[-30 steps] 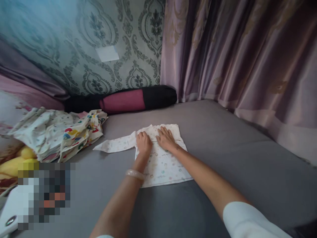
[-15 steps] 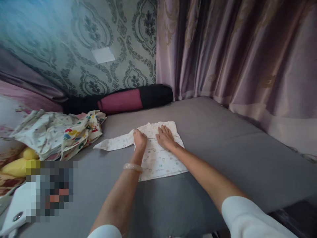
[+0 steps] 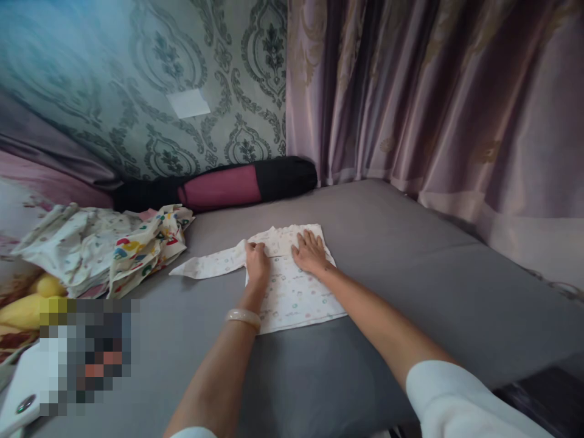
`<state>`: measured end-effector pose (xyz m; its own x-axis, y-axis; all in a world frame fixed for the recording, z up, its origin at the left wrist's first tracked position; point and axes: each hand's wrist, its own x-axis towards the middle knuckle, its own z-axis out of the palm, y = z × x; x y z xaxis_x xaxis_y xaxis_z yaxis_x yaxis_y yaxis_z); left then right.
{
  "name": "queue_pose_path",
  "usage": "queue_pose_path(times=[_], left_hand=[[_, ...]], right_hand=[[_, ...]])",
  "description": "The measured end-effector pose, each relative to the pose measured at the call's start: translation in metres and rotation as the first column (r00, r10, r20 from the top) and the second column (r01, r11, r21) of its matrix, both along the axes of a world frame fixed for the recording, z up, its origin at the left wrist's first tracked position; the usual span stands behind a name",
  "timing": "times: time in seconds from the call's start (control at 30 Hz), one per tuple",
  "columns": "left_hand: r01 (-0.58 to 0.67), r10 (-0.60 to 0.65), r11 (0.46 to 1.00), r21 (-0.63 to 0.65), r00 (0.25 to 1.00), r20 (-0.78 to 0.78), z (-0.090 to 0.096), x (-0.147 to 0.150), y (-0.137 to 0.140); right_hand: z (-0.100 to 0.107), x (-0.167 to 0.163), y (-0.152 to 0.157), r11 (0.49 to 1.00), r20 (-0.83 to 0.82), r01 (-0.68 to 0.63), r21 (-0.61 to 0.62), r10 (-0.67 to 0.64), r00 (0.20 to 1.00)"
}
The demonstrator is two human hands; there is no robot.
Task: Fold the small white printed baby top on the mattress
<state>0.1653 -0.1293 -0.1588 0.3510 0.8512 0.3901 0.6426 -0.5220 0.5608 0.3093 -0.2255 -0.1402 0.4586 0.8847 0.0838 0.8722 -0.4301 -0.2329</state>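
A small white long-sleeved shirt (image 3: 298, 295) with a fine coloured print lies flat on the grey bed sheet. One sleeve reaches out to the left; on the right side no sleeve sticks out, and a fold line crosses the upper part. My left hand (image 3: 258, 264), with a pale bangle (image 3: 243, 317) on its wrist, is closed on the cloth where the left sleeve meets the body. My right hand (image 3: 311, 252) rests flat on the upper right of the shirt, fingers spread, holding nothing.
Printed clothes (image 3: 148, 249) lie piled at the left, above a yellow plush-looking thing (image 3: 27, 310). A white device (image 3: 34, 380), partly blurred out, is at lower left. Along the patterned wall lies a long black and dark-pink bundle (image 3: 223, 185). Purple curtains (image 3: 410, 91) hang at the right.
My right hand has slid slightly to the right over the shirt, its fingers a little more spread. My left hand keeps its place at the sleeve's base.
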Motion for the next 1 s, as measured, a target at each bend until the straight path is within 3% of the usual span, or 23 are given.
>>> queue_pose_path(times=[0.3,0.73,0.9,1.0], left_hand=[[0.016,-0.015,1.0,0.011,0.997,-0.082,-0.004,0.0,-0.001],[-0.018,0.012,0.999,0.043,0.992,0.122,-0.01,-0.002,0.003],[-0.017,0.019,0.991,0.13,1.0,-0.015,-0.005,-0.004,0.002],[0.104,-0.083,0.975,0.194,0.99,-0.115,0.004,-0.003,-0.006]], right_hand=[[0.001,0.026,0.0,0.994,0.042,0.092,-0.065,-0.09,0.995],[-0.002,0.026,0.002,0.99,0.077,0.105,-0.096,-0.098,0.992],[0.0,0.027,0.002,0.986,0.069,0.107,-0.13,-0.098,0.993],[0.004,0.025,0.003,0.983,0.062,0.114,-0.146,-0.106,0.992]])
